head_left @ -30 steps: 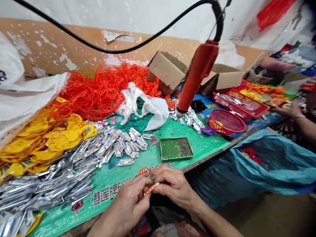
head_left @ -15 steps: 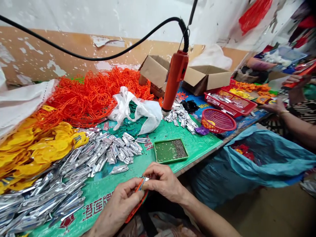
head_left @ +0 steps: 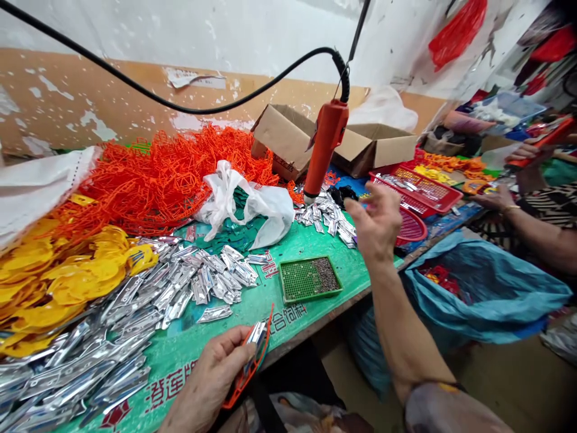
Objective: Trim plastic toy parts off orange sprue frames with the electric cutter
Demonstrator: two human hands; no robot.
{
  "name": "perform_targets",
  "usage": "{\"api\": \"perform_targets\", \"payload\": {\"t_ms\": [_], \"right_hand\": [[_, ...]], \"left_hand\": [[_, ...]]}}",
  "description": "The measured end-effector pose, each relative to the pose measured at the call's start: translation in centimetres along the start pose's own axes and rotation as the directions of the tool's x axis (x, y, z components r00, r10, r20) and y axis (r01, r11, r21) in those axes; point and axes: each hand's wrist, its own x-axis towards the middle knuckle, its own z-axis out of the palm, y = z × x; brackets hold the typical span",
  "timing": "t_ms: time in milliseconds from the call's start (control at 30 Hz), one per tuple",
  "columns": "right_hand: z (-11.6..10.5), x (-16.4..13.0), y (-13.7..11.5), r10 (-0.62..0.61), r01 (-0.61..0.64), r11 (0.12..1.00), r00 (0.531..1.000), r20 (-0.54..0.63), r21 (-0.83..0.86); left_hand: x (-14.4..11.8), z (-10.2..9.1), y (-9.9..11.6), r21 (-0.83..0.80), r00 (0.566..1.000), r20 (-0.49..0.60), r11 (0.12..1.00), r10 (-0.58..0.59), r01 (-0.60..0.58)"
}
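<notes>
My left hand [head_left: 216, 370] pinches an orange plastic frame [head_left: 247, 385] with a shiny metal plate [head_left: 258, 334] on it, low over the table's front edge. Lifted and apart from it, my right hand [head_left: 377, 225] holds nothing that I can see, its fingers parted and partly curled. Just left of that hand, an orange electric screwdriver [head_left: 326, 147] hangs tip-down from a cable, not touched. Between the hands lies a green grid tray [head_left: 300, 284] with small screws in its right part.
Metal plates [head_left: 130, 319], yellow plastic pieces [head_left: 81, 264] and orange frames [head_left: 166, 174] are heaped at left. A white bag [head_left: 270, 210] lies mid-table. Cardboard boxes [head_left: 288, 135] stand behind. At right are red baskets [head_left: 444, 198], a blue sack [head_left: 491, 313] and another person's arm [head_left: 536, 222].
My right hand has left the orange frame and risen forward and right toward the hanging screwdriver. My left hand still holds the frame and plate, slightly lower.
</notes>
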Motion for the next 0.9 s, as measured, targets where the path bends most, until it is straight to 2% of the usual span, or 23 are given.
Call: {"api": "perform_targets", "payload": {"t_ms": [67, 133, 233, 300, 367, 433, 533, 667, 800, 900], "right_hand": [[1.4, 4.2, 1.5, 0.024, -0.025, 0.999, 1.000, 0.018, 0.023], [3.5, 7.1, 2.5, 0.032, -0.053, 0.988, 0.989, 0.147, 0.147], [6.6, 9.1, 2.4, -0.052, -0.130, 0.895, 0.919, 0.390, 0.427], [8.0, 9.3, 1.4, -0.055, -0.215, 0.823, 0.891, 0.450, 0.525], [8.5, 9.0, -0.2, 0.008, -0.313, 0.773, 0.875, 0.484, 0.552], [8.2, 8.3, -1.8, 0.054, -0.409, 0.729, 0.834, 0.550, 0.549], [7.1, 6.4, -3.7, 0.058, -0.483, 0.688, 0.781, 0.622, 0.542], [6.0, 2.7, -4.2, 0.135, -0.513, 0.682, 0.789, 0.600, 0.521], [5.9, -0.7, -2.8, 0.225, -0.514, 0.715, 0.811, 0.540, 0.474], [6.2, -2.0, -1.6, 0.283, -0.508, 0.724, 0.836, 0.470, 0.466]], "left_hand": [[0.0, 0.3, 0.1, -0.033, 0.999, -0.022, 0.999, -0.024, 0.024], [-0.2, 0.5, 0.5, -0.044, 0.998, -0.038, 0.998, -0.049, 0.047], [-0.5, 0.7, 1.0, -0.048, 0.997, -0.035, 0.996, -0.075, 0.074], [-0.6, 0.6, 1.2, -0.055, 0.996, -0.031, 0.995, -0.083, 0.081], [-0.7, 0.5, 1.2, -0.051, 0.996, -0.021, 0.995, -0.089, 0.088], [-0.6, 0.3, 1.2, -0.034, 0.997, -0.021, 0.997, -0.076, 0.076], [-0.2, 0.1, 1.4, 0.032, 0.997, -0.079, 0.999, -0.004, 0.007], [0.6, 0.2, 1.6, 0.098, 0.990, -0.118, 0.993, 0.075, -0.064], [1.2, 0.8, 1.0, 0.114, 0.994, -0.066, 0.990, 0.088, -0.080], [1.5, 1.1, 0.6, 0.116, 0.996, -0.056, 0.991, 0.075, -0.068]]}}
